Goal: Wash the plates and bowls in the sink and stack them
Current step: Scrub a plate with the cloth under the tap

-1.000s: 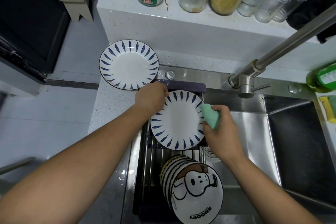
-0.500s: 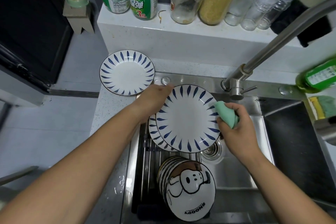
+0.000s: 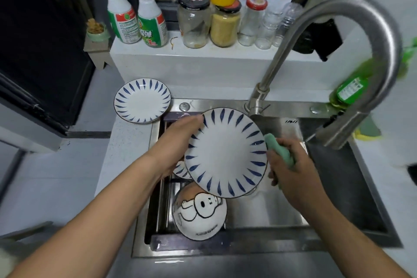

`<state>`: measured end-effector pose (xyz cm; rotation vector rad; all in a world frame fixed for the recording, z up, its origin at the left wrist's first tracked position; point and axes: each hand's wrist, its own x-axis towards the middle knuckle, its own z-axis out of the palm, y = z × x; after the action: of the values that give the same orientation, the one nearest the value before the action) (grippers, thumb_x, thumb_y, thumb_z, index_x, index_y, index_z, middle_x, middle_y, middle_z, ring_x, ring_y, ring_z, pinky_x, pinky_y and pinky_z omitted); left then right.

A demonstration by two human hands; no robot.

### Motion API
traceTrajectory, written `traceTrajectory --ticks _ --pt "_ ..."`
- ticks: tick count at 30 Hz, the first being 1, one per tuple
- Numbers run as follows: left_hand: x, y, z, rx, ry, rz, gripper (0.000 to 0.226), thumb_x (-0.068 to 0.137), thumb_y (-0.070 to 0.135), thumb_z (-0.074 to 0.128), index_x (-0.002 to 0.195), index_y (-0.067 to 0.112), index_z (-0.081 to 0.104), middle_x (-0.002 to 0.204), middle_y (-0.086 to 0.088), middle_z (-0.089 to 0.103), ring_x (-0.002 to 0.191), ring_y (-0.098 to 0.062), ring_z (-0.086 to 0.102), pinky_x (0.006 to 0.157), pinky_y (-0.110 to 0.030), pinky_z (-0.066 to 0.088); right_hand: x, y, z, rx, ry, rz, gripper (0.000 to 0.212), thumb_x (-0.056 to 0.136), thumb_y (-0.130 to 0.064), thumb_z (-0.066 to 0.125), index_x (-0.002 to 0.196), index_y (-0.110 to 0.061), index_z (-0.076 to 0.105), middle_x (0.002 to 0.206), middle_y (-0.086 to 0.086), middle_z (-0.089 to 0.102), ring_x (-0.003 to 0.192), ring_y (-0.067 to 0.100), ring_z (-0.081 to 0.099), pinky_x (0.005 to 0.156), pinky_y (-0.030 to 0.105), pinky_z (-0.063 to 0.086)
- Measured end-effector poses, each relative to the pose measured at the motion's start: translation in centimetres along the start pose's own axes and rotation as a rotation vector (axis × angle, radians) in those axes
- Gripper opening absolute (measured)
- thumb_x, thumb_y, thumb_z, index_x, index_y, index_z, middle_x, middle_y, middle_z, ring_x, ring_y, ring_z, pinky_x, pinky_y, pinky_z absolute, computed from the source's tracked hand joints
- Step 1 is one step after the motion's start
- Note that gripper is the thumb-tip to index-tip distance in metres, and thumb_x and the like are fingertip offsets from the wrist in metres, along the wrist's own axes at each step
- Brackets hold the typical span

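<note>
- Head view, single frame. The left hand (image 3: pixel 178 142) grips the left rim of a round white ceramic plate with blue leaf strokes round its border (image 3: pixel 225 153). Its fingers curl round the edge and are mostly hidden behind the plate.
- The held plate is above the stainless steel sink (image 3: pixel 259 210), tilted with its face to the camera and clear of the items beneath it.
- The right hand (image 3: pixel 291 171) has its fingers curled round a pale green sponge (image 3: pixel 279 151). The sponge touches the plate's right rim.
- A sliver of a second plate of the same pattern (image 3: pixel 180 170) shows below the held plate, on the left. It sits on a dark slatted drain rack (image 3: pixel 162 198) in the sink's left part.
- A stack of white bowls with a cartoon dog print (image 3: pixel 199 210) leans on the rack at the near side. I cannot tell how many bowls there are.
- A third matching plate (image 3: pixel 142 100) lies flat on the pale speckled worktop (image 3: pixel 126 142), just beside the sink's far left corner and apart from both hands.
- A curved brushed-steel faucet (image 3: pixel 352 1) arches over the sink's right side.
- On the white ledge (image 3: pixel 203 63) behind the sink stand two white spray bottles with green labels (image 3: pixel 121 20) and several glass jars (image 3: pixel 194 20).
- A green dish-liquid bottle (image 3: pixel 347 90) is at far right, blurred.
</note>
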<state>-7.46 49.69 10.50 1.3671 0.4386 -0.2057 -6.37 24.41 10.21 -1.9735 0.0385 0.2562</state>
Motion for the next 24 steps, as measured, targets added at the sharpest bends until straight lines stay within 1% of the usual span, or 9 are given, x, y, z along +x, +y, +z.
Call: traceTrajectory --ticks 2,5,10,13,15,17,19,22,24 --pt "-1.4 0.4 1.4 0.094 0.047 0.080 0.026 0.105 0.028 0.053 0.094 0.015 0.072 0.098 -0.001 0.072 0.090 -0.012 0.068 0.088 -0.030 0.051 -1.7 0.7 -1.1 -0.019 -0.033 -0.001 0.009 0.097 -0.024 0.061 0.104 -0.028 0.059 0.081 0.001 0.064 0.059 0.005 0.061 0.053 0.024 0.053" --pt "-4.1 0.7 4.7 0.248 0.143 0.165 0.025 0.106 0.026 0.051 0.084 0.023 0.065 0.075 0.017 0.061 0.064 0.004 0.053 0.061 -0.007 0.043 -4.2 2.2 -3.8 -0.041 -0.037 -0.013 0.012 0.096 -0.027 0.059 0.098 -0.038 0.059 0.079 0.002 0.064 0.064 0.018 0.063 0.059 0.045 0.057" --pt "-7.5 0.5 10.9 0.643 0.301 0.241 0.028 0.107 0.044 0.042 0.114 0.026 0.062 0.088 0.006 0.063 0.085 -0.016 0.058 0.075 -0.033 0.044 -5.5 4.8 -9.3 -0.084 -0.053 -0.064 0.023 0.097 -0.016 0.058 0.105 -0.038 0.060 0.092 -0.003 0.065 0.078 0.020 0.065 0.076 0.047 0.058" --pt "-8.8 0.7 14.9 0.745 0.391 0.250 0.035 0.107 0.044 0.040 0.126 0.023 0.061 0.108 -0.006 0.070 0.102 -0.030 0.064 0.091 -0.041 0.052 -5.9 5.0 -12.4 -0.088 -0.064 -0.138 0.027 0.098 -0.009 0.057 0.106 -0.035 0.060 0.098 -0.001 0.065 0.075 -0.001 0.062 0.068 0.017 0.052" --pt "-9.4 0.6 16.7 0.756 0.417 0.238 0.036 0.106 0.045 0.041 0.125 0.023 0.062 0.112 -0.007 0.071 0.105 -0.031 0.064 0.094 -0.045 0.052 -5.8 5.1 -13.8 -0.091 -0.060 -0.165 0.027 0.098 -0.010 0.057 0.114 -0.031 0.064 0.109 -0.002 0.062 0.085 -0.018 0.056 0.072 0.001 0.042" --pt "-10.1 0.6 18.3 0.720 0.438 0.220 0.037 0.106 0.045 0.042 0.125 0.022 0.063 0.117 -0.004 0.069 0.109 -0.027 0.062 0.098 -0.043 0.051 -5.7 5.1 -14.9 -0.076 -0.104 -0.191 0.028 0.099 -0.013 0.058 0.121 -0.027 0.068 0.120 -0.006 0.055 0.099 -0.021 0.051 0.087 0.003 0.041" --pt "-10.7 0.7 19.4 0.590 0.441 0.204 0.037 0.105 0.049 0.045 0.123 0.023 0.066 0.116 0.001 0.069 0.107 -0.023 0.062 0.098 -0.047 0.052 -5.4 4.8 -15.2 -0.052 -0.176 -0.240 0.029 0.099 -0.016 0.057 0.121 -0.031 0.069 0.125 -0.011 0.046 0.109 -0.013 0.049 0.102 0.022 0.046" --pt "-11.7 0.4 21.1 0.337 0.463 0.151 0.039 0.099 0.054 0.052 0.105 0.020 0.070 0.104 -0.006 0.070 0.102 -0.031 0.066 0.093 -0.052 0.055 -4.9 3.1 -15.2 -0.121 -0.269 -0.404 0.032 0.100 -0.013 0.055 0.123 -0.030 0.068 0.133 -0.008 0.039 0.120 -0.001 0.046 0.106 0.011 0.035" --pt "-12.0 -0.1 21.7 0.183 0.470 0.130 0.040 0.096 0.051 0.055 0.099 0.015 0.072 0.108 -0.015 0.073 0.110 -0.039 0.066 0.099 -0.055 0.052 -4.2 2.3 -14.4 -0.267 -0.303 -0.578 0.035 0.099 -0.012 0.053 0.128 -0.024 0.067 0.144 -0.001 0.041 0.131 0.014 0.041 0.113 0.021 0.030"
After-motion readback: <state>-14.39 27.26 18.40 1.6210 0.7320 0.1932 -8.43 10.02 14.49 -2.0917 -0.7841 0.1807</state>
